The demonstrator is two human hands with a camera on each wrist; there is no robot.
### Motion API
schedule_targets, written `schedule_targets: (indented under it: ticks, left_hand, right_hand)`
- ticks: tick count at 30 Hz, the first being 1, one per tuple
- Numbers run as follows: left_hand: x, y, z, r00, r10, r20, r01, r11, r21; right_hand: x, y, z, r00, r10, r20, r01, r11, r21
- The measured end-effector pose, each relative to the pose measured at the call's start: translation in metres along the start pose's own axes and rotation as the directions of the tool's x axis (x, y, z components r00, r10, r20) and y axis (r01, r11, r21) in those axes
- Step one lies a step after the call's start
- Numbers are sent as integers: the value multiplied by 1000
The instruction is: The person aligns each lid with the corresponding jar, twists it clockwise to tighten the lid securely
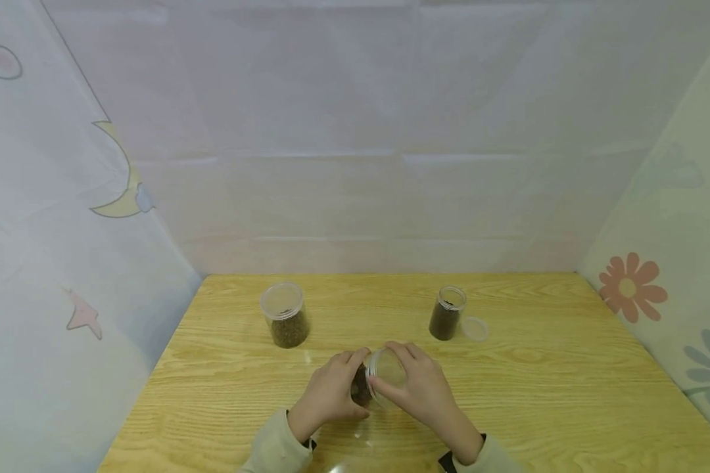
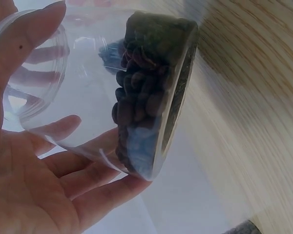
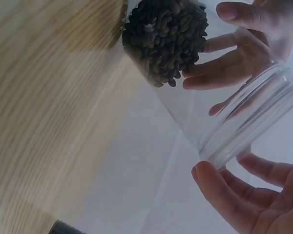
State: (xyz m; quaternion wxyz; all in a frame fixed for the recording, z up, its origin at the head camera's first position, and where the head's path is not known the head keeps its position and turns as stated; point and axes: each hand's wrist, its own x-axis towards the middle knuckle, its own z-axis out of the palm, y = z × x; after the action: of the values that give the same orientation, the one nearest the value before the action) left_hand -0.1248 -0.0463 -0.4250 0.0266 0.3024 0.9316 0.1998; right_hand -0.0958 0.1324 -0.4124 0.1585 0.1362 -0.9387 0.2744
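A clear jar [image 2: 90, 102] with dark coffee beans [image 3: 166, 41] at its bottom is held tilted above the table, near its front. My left hand [image 1: 331, 391] grips the jar body, its fingers curled around the side. At the mouth end, my right hand [image 1: 421, 389] holds the clear ridged lid [image 3: 256, 114] between thumb and fingers. The lid sits at the jar's mouth; how tightly it is fastened cannot be told. Beans are heaped against the base and one side of the jar.
On the wooden table [image 1: 213, 394], a wide clear jar [image 1: 287, 325] of brown granules stands at the back left. A narrower jar [image 1: 446, 320] with dark contents stands at the back right, uncovered. Beside it lies a small clear lid [image 1: 476, 328]. Cloth walls surround the table.
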Motion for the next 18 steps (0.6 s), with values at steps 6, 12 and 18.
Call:
schedule_targets:
  ticks: [6,12,18]
  left_hand:
    - [1,-1,1,1000,16,-7,-16,1000,12]
    - [2,-3,2,1000,26,-3,-26,1000,1]
    - [3,-3,2,1000,15,11,-15,1000,-1]
  right_hand:
    - [2,-2,-1,999,37,8,-37,999,-20]
    - [4,-1,-3,997,45,68,-40,997,-72]
    - [2,8,-7,994,-18,104,24,998,-59]
